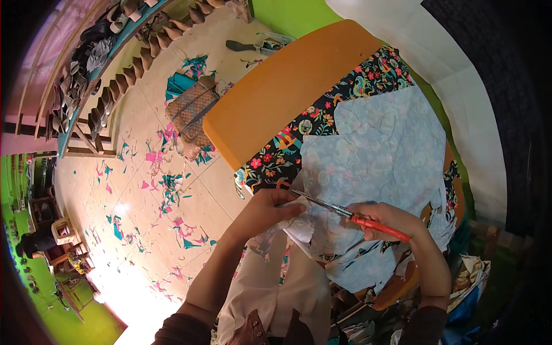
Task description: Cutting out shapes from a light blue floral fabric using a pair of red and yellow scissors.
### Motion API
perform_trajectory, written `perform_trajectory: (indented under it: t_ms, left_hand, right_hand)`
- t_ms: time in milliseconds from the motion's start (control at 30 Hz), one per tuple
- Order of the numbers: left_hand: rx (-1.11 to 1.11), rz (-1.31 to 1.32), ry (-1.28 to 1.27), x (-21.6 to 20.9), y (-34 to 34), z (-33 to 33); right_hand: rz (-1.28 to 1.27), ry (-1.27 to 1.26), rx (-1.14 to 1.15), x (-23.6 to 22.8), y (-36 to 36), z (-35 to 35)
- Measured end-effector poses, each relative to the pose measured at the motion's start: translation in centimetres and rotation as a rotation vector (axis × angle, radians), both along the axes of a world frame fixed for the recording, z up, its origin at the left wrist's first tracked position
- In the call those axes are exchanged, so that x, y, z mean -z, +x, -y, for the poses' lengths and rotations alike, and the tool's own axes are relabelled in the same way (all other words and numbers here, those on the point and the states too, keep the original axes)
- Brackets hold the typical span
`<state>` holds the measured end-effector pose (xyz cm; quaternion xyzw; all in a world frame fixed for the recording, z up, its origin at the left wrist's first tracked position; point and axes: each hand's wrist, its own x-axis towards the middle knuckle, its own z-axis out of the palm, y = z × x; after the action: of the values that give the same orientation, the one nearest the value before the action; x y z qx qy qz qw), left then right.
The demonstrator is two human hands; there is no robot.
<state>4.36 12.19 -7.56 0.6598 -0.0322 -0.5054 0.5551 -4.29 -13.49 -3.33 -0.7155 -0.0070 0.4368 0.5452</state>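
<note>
— What lies on our bench point(276, 98)?

— We see the floral cloth point(368, 158) spread across the smooth, round-cornered orange top. Much of it shows a pale, bluish, matte side with the print ghosting through, while a glossy-bright strip of black with red blooms runs along one edge.

— And our fingers?

— Those of our left hand point(267, 213) pinch a soft, crumpled edge of the cloth above our lap. Those of our right hand point(388, 218) are clenched around the red handles of the scissors point(347, 213), whose slim metal blades point toward the left hand.

— Beyond the bench?

— Pale, hard floor tiles point(215, 198), strewn with jagged pink and teal scraps point(185, 227).
</note>
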Motion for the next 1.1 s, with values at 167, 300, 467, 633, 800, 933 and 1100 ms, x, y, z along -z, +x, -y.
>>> perform_trajectory:
  t_ms: [167, 300, 467, 633, 800, 933, 1100]
  left_hand:
    - [0.015, 0.011, 0.022, -0.2, -0.5, -0.3]
    - [0.045, 0.041, 0.034, 0.4, -1.0, -0.3]
    - [-0.05, -0.103, -0.016, -0.3, -1.0, -0.1]
    - [-0.01, -0.042, 0.007, -0.5, -1.2, -0.6]
    - [0.036, 0.011, 0.029, -0.7, -1.6, -1.0]
    - [-0.148, 0.046, -0.026, -1.1, -2.4, -1.2]
    - [-0.052, -0.066, -0.077, -2.6, -3.2, 0.3]
  right_hand:
    - [-0.089, 0.04, 0.072, 0.0, -0.6, -0.5]
    - [-0.084, 0.156, 0.097, 1.7, -1.6, -0.8]
    - [-0.191, 0.213, 0.176, 4.4, -2.9, -0.8]
    - [-0.064, 0.119, 0.097, 1.4, -2.5, -1.8]
    - [-0.06, 0.185, 0.154, 1.3, -4.3, -1.1]
    - [-0.333, 0.522, 0.434, -1.0, -5.9, -2.0]
    - [-0.097, 0.757, 0.654, 1.1, -8.7, -3.0]
